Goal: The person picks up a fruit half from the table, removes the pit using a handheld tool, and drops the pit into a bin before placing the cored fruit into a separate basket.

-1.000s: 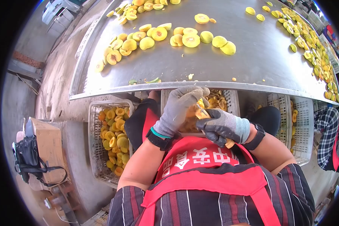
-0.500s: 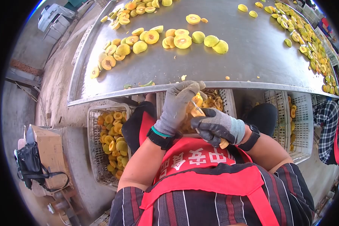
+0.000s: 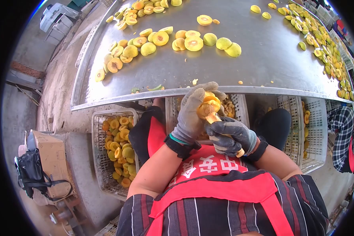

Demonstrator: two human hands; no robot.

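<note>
My left hand [image 3: 190,112], in a grey work glove, is closed around a yellow peach half [image 3: 209,105] just below the table's front edge. My right hand [image 3: 231,135], gloved in grey with dark fingers, grips a wooden-handled pitting knife [image 3: 213,117]. Its upper end is against the fruit, and the blade is hidden there. The butt of the handle sticks out below my right fingers. Under both hands stands a crate [image 3: 243,110] holding peach pieces, partly covered by my gloves.
Halved peaches [image 3: 160,38] lie on the metal table [image 3: 153,74], with more heaped along its right side [image 3: 320,49]. A white crate of peach halves [image 3: 98,165] stands at left, other crates [image 3: 316,137] at right. A co-worker's plaid sleeve [image 3: 338,122] shows at far right.
Both hands have shifted slightly right. My left hand has turned so the peach half shows more, and the knife's metal part, visible before, is now hidden at the fruit.
</note>
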